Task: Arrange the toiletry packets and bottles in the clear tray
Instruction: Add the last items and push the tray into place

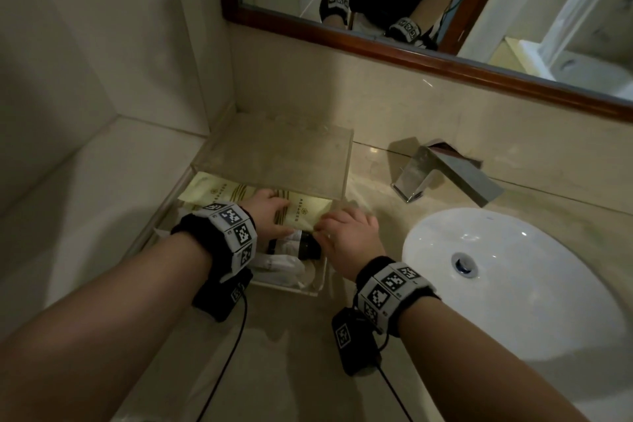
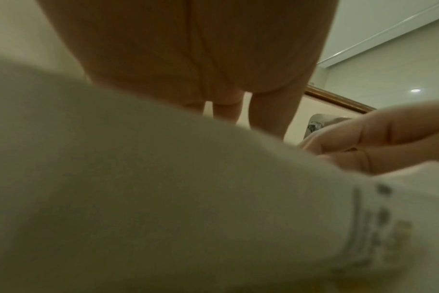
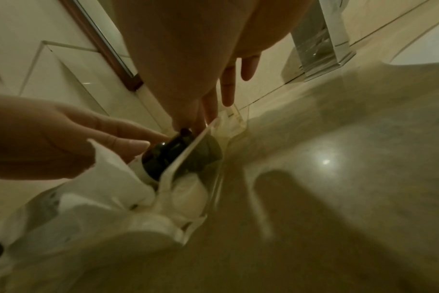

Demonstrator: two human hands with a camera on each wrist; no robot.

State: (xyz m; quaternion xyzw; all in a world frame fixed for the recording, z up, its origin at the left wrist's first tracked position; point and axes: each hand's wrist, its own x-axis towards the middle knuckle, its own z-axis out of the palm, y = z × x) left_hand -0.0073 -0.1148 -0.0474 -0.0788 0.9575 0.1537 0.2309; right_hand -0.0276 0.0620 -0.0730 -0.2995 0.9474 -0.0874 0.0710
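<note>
The clear tray (image 1: 291,288) stands on the counter left of the sink, under a clear upper shelf (image 1: 274,154). Inside lie yellow packets (image 1: 305,214), white packets (image 1: 284,264) and a dark bottle (image 1: 308,246) on its side. My left hand (image 1: 270,212) rests flat on the yellow packets, fingers straight. My right hand (image 1: 346,229) reaches over the tray's right wall (image 3: 188,150). Its thumb and forefinger pinch the neck end of the dark bottle (image 3: 168,152), the other fingers (image 3: 228,93) straight. A blurred white packet (image 2: 163,198) fills the left wrist view.
A chrome tap (image 1: 442,175) stands behind the white basin (image 1: 513,284) at the right. A wood-framed mirror (image 1: 411,55) runs along the back wall. A tiled ledge (image 1: 85,199) borders the tray's left. Bare counter (image 1: 291,353) lies in front of the tray.
</note>
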